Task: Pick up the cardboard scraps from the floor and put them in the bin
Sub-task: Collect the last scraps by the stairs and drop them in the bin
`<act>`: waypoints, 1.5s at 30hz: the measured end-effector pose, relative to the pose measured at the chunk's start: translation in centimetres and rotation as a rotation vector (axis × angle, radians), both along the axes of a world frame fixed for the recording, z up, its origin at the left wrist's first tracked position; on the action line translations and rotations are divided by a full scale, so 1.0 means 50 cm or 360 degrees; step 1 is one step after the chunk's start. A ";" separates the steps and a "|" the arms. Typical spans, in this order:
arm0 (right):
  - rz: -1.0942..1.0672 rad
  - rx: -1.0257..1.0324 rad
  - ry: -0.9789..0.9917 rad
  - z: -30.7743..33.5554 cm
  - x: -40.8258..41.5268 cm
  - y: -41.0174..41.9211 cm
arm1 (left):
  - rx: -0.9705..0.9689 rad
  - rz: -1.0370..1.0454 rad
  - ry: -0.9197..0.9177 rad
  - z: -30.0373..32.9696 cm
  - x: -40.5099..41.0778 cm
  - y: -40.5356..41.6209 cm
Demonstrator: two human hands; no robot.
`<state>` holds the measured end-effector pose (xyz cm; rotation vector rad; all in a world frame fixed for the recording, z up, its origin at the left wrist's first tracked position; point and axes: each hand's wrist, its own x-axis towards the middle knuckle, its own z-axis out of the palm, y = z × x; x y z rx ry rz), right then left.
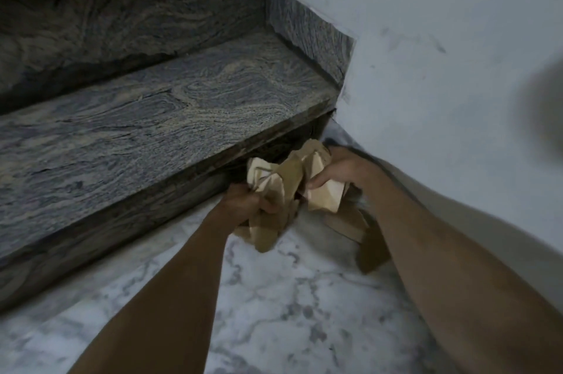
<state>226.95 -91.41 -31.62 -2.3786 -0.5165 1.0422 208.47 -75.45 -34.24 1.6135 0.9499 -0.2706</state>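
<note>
A crumpled bundle of tan cardboard scraps (289, 178) is held just above the white marble floor, in the corner where the lowest stair meets the wall. My left hand (243, 203) grips the bundle's lower left side with closed fingers. My right hand (338, 169) clutches its upper right side, thumb pressed on a pale piece. More brown cardboard pieces (365, 239) hang or lie below my right wrist, partly hidden by the forearm. No bin is in view.
A dark grey veined stone step (152, 123) runs across the left, with a second riser above it. A pale blue wall (441, 53) closes the right side. White marble floor (289, 312) spreads out below my arms.
</note>
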 end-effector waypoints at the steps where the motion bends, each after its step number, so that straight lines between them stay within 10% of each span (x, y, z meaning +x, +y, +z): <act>1: 0.0108 -0.0043 -0.0092 0.008 0.017 0.005 | 0.0116 -0.0101 0.0016 0.006 0.018 -0.011; 11: 0.0655 -0.0365 -0.0300 -0.069 0.011 0.066 | 0.0505 -0.0430 0.0331 -0.052 0.063 -0.033; 21: -0.0026 0.0034 -0.0056 -0.110 -0.047 -0.001 | 0.0448 -0.0249 0.0117 -0.033 0.005 -0.084; 31: -0.0508 0.0285 0.0033 0.114 -0.116 -0.179 | -0.0042 0.0139 -0.0188 0.027 -0.055 -0.107; 45: 0.0054 -0.0423 -0.0325 -0.027 -0.214 -0.173 | 0.0209 -0.0030 -0.0051 -0.032 -0.097 -0.107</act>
